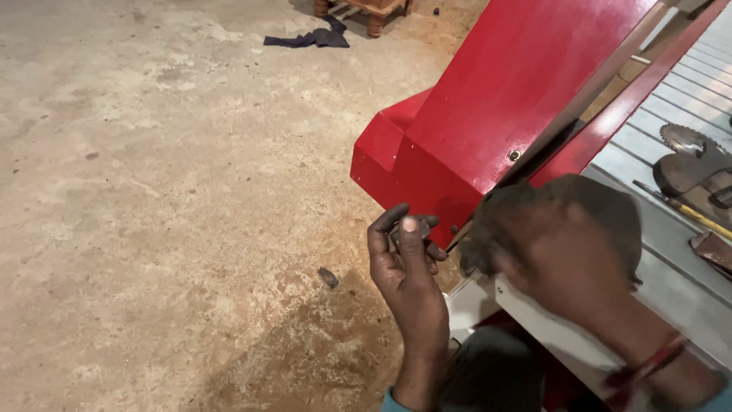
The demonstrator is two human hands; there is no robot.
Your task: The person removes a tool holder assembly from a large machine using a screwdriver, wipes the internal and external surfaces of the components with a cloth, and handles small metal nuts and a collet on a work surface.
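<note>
Head view: looks down over both hands at the corner of a red painted panel, concrete floor beyond.
Left hand [404, 248]: nearest, fingers curled around a small dark metal piece [418, 227], thumb laid over it; clenched on that piece just below the panel's lower edge.
Right hand [534, 236]: blurred, closed around a thin dark tool [456, 244] whose tip points at the left hand's piece; exact grip cannot be told.
Position of piece: between the two hands, just beside the tool tip, close under the red panel [488, 114].
Doing it well: my judgement, hold the left hand steady, keep the tool tip in line with the piece, press lightly so it does not slip onto the paint.
Panel detail: a small brass-coloured fastener [515, 156] sits near its right edge, above the right hand.
Surface [671, 114]: grey slatted, right of the panel, carrying a toothed round blade [682, 140].
Floor [152, 191]: a small dark scrap [329, 277] near the left hand; a dark cloth [309, 38] far off.
</note>
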